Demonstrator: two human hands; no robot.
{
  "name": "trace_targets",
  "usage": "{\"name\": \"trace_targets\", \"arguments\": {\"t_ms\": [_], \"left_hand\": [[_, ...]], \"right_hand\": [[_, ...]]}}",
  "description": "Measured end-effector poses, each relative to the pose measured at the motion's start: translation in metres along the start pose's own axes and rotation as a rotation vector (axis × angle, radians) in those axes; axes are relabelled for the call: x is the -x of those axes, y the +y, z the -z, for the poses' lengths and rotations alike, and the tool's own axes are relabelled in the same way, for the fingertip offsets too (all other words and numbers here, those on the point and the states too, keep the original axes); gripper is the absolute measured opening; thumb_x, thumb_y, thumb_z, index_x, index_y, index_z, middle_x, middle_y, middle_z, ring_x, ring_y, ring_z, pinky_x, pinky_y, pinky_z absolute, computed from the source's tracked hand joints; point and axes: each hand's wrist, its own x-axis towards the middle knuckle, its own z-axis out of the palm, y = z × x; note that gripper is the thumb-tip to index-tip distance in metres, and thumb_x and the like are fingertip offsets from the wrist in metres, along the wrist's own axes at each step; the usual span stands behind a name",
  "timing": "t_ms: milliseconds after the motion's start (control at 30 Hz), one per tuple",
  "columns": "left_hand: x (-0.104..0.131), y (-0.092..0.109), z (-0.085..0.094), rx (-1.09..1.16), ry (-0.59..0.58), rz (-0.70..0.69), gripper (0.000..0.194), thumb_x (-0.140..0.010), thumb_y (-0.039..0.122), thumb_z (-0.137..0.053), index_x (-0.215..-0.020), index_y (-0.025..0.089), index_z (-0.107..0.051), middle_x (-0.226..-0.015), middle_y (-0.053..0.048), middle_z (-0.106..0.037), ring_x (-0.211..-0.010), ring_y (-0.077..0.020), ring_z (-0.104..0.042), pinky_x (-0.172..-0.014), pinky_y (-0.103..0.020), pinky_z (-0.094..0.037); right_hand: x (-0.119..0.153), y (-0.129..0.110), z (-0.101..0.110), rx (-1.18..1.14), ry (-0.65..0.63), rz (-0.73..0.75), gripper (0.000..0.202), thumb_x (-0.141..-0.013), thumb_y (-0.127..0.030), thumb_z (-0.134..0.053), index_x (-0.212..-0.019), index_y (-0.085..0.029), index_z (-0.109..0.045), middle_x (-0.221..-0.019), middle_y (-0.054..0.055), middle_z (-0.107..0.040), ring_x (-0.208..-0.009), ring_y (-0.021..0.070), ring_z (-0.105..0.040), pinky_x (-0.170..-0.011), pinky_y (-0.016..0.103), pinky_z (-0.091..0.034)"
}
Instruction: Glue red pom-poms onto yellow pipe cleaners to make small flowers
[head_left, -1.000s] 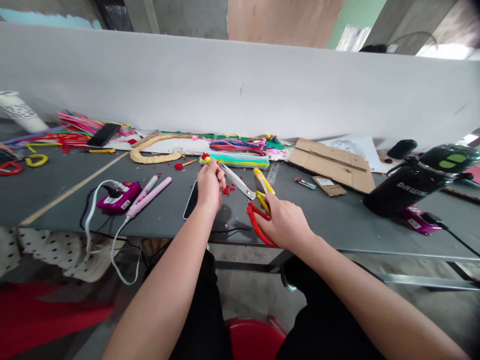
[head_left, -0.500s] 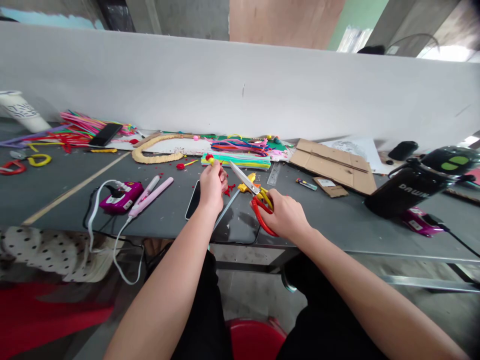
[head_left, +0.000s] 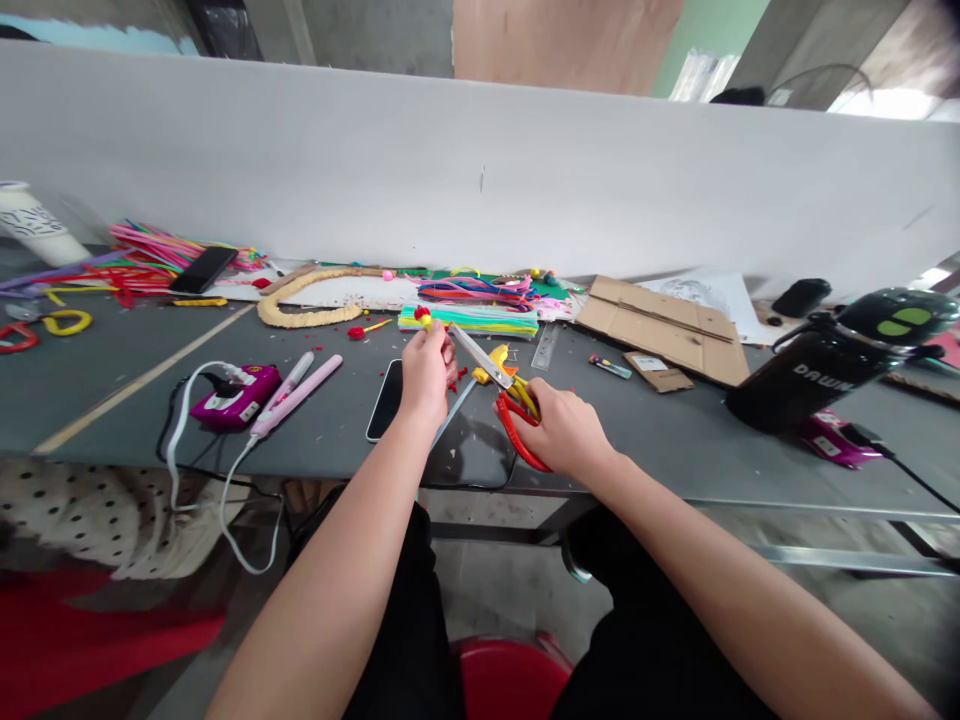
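Observation:
Pinched in the fingers of my left hand (head_left: 425, 375) is a small red-and-yellow flower (head_left: 424, 317), which looks made of pipe cleaner; its lower part is hidden by the fingers. My right hand (head_left: 566, 428) grips scissors (head_left: 481, 356) with one red and one yellow handle. Their blades look nearly closed and point up and left, tips close beside my left fingers. Whether the tips touch the flower I cannot tell. Behind the scissors lies a yellow glue gun (head_left: 495, 358). Red scraps (head_left: 456, 380) lie beside my left hand, and a similar red flower (head_left: 358, 332) rests farther left.
Bundled pipe cleaners (head_left: 480, 320) lie behind my hands, near a clear ruler (head_left: 545, 346). A phone (head_left: 385, 402), pink hair straightener (head_left: 298, 395) and purple power strip (head_left: 237, 397) are left. Cardboard (head_left: 660, 325) and a black bottle (head_left: 795, 380) stand right. A white partition (head_left: 480, 130) closes the back.
The scissors have shifted slightly left, their tips now closer to my left fingers. My left hand still holds the flower, almost in place. The whole view has moved a little.

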Motion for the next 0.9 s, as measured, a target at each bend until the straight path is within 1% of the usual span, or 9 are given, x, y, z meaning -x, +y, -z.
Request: {"name": "trace_targets", "arguments": {"t_ms": [133,333,800,900], "left_hand": [[-0.0004,-0.0015,-0.0004,-0.002,-0.008,-0.013,0.037,-0.095,0.03,-0.059,-0.063,0.018,-0.043,-0.051,0.007,-0.036,-0.035,-0.0037,-0.028,-0.038,-0.02,-0.017],[-0.0003,-0.0011,-0.0008,0.0,-0.009,-0.02,0.037,-0.094,0.03,-0.061,-0.063,0.019,-0.043,-0.051,0.007,-0.037,-0.035,-0.0037,-0.028,-0.037,-0.02,-0.017],[0.0001,0.0006,-0.0016,-0.008,-0.016,-0.013,0.038,-0.094,0.029,-0.061,-0.063,0.019,-0.041,-0.05,0.007,-0.037,-0.035,-0.0033,-0.027,-0.037,-0.02,-0.016],[0.0008,0.0022,-0.0015,-0.013,-0.013,-0.018,0.037,-0.095,0.026,-0.058,-0.062,0.018,-0.041,-0.05,0.007,-0.038,-0.035,-0.0036,-0.028,-0.038,-0.02,-0.017]], "right_hand": [[-0.0015,0.0004,0.0012,-0.015,-0.012,-0.01,0.04,-0.096,-0.063,-0.042,-0.089,-0.024,-0.05,-0.08,0.005,-0.069,-0.069,0.0233,-0.062,-0.056,0.029,-0.024],[-0.002,0.001,0.0008,-0.043,0.009,-0.017,0.037,-0.095,-0.06,-0.046,-0.086,-0.024,-0.05,-0.075,0.002,-0.064,-0.066,0.0194,-0.056,-0.057,0.028,-0.024],[-0.0044,0.0058,-0.0003,-0.108,0.006,0.008,0.038,-0.093,-0.06,-0.048,-0.081,-0.024,-0.048,-0.071,0.0,-0.059,-0.059,0.0155,-0.043,-0.057,0.027,-0.023],[-0.005,0.007,0.0006,-0.137,0.01,0.016,0.039,-0.092,-0.06,-0.049,-0.078,-0.024,-0.048,-0.069,0.0,-0.058,-0.057,0.0141,-0.039,-0.057,0.027,-0.023]]}}
